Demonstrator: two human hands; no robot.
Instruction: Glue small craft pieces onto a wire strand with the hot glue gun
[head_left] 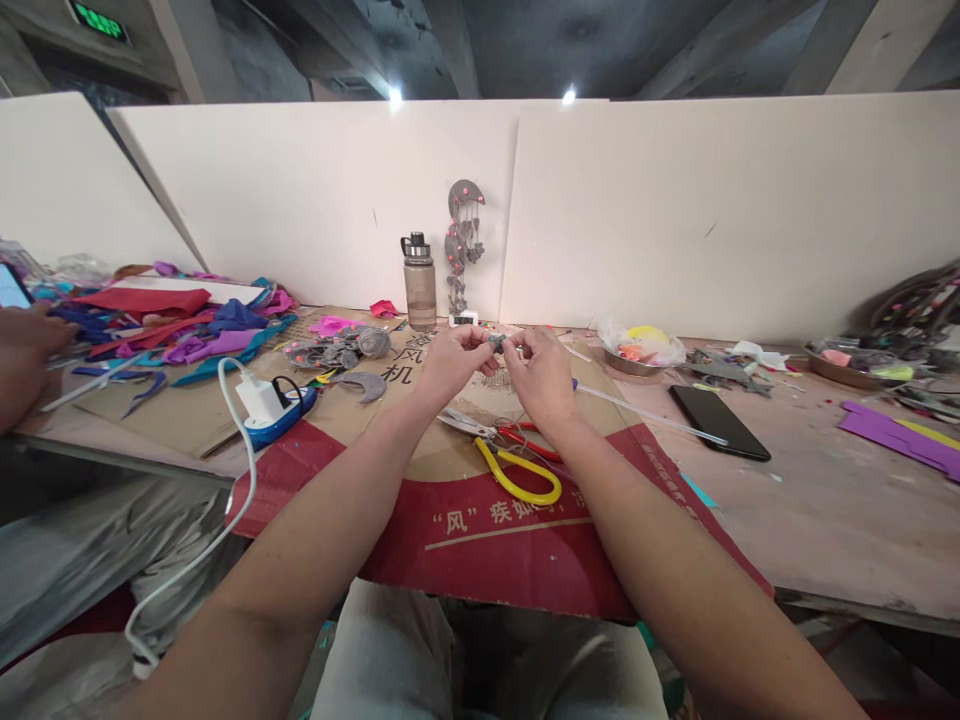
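Over the middle of the cardboard sheet [420, 450], my left hand [455, 362] and my right hand [541, 375] meet fingertip to fingertip. Both are closed, pinching a small grey piece [496, 343] that looks like felt; its exact shape is too small to tell. Just below the hands lie yellow-handled scissors [517, 470], with a red-handled tool [529, 440] partly hidden by my right wrist. To the left sit a grey crescent piece [364, 386] and a grey yarn ball [373, 342] beside a heap of grey scraps with pink bits.
A water bottle [420, 285] stands behind my hands, near a hanging grey moon ornament [466, 200]. At right are a phone [720, 422], a clear stick [645, 410] and a bowl [634, 365]. A blue power strip [281, 420] with a white cable lies left; another person's hand [34, 340] is at far left.
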